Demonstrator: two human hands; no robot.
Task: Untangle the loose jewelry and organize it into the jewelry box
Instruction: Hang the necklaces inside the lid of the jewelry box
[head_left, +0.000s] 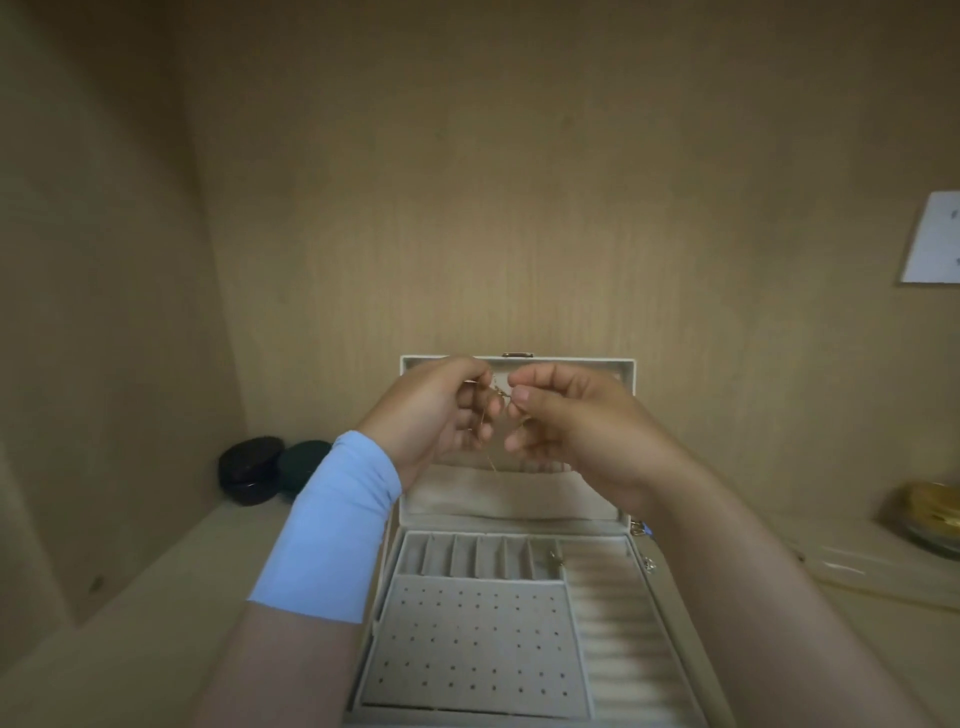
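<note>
Between both grips, left hand (434, 415) and right hand (569, 423) pinch a fine chain (492, 462) (untangling, I judge) that next needs gentle teasing apart above the jewelry box (467, 639).

The jewelry box (519, 499) is lined in matt, pale, suede-like cloth, with a small metal clasp (517, 355) on its lid. The chain (491, 457) looks like thin gold-coloured metal. Two dark cases (260, 467) are glossy. The back wall (519, 208) shows matt wood grain, and the sleeve (332, 525) is smooth cloth.
</note>
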